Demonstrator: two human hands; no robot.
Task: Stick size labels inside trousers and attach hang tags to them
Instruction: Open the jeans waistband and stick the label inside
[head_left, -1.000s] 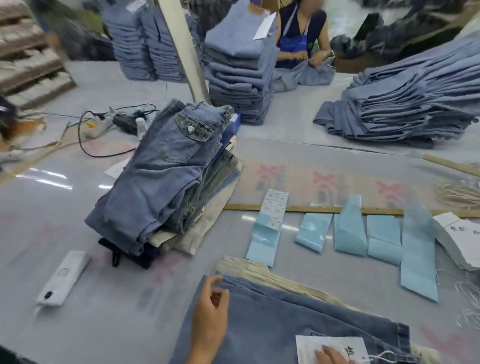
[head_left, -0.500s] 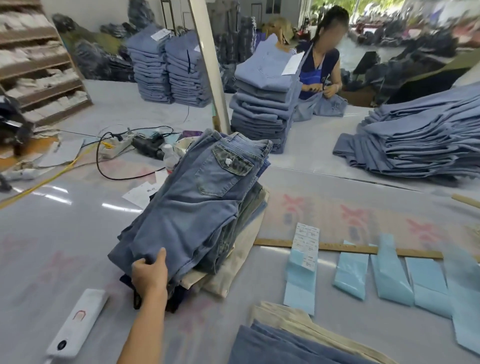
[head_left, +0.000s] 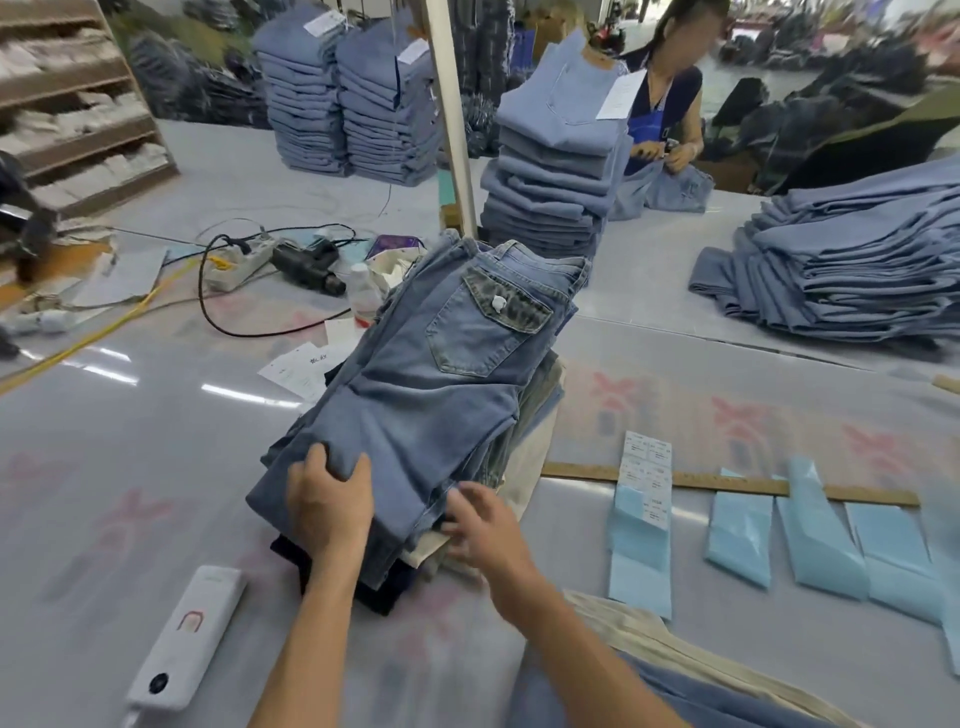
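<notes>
The left hand (head_left: 330, 506) grips the near hem of the top folded jeans (head_left: 436, 395) on the mixed stack, the blurred right hand (head_left: 480, 525) reaches with loose fingers at the stack's near edge, and the jeans' long axis runs away, waistband farthest, beside blue label strips (head_left: 641, 540).

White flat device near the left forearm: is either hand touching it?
No, the white flat device lies apart on the table, untouched by either hand.

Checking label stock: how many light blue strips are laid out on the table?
5 at least: first strip carrying white labels, second, third, fourth, fifth cut off at the right edge; more may lie beyond.
</notes>
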